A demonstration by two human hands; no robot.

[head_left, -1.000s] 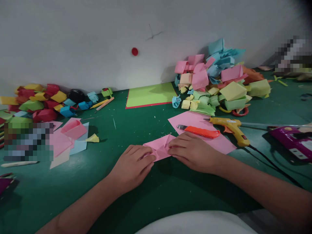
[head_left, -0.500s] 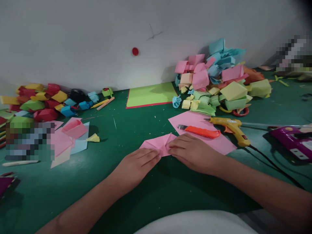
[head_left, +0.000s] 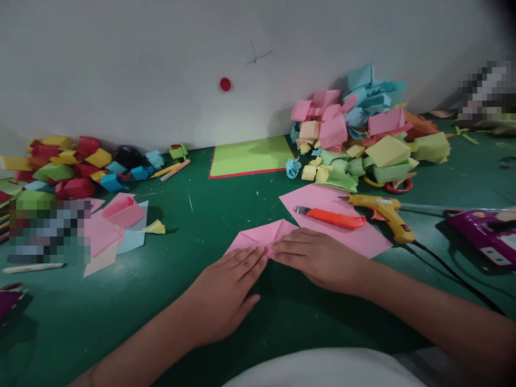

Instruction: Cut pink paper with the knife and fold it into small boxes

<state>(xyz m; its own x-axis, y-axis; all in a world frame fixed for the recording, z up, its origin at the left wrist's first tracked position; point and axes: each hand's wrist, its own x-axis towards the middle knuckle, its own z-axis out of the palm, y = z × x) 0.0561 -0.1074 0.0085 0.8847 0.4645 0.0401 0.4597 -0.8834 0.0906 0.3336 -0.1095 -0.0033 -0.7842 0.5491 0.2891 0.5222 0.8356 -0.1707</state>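
A creased piece of pink paper (head_left: 258,235) lies on the green table (head_left: 226,344) in front of me. My left hand (head_left: 229,290) rests flat on its near left part, fingers stretched out and the thumb apart. On the near right part lies my right hand (head_left: 318,258), its outstretched fingers pressing the paper down, its thumb hidden. The fingertips of both hands almost meet at the paper's near middle. Behind my right hand, an orange cutter (head_left: 334,218) lies on a larger pink sheet (head_left: 318,196).
A yellow glue gun (head_left: 382,212) with a black cord lies at right, near a purple device (head_left: 484,236). Folded paper pieces are piled at back right (head_left: 387,150) and back left (head_left: 76,166). A green sheet (head_left: 252,156) lies by the wall; pink scraps (head_left: 100,231) lie left.
My left hand has flattened on the paper, and its thumb now shows, spread toward me. My right fingers have slid slightly left over the paper, which looks more flattened.
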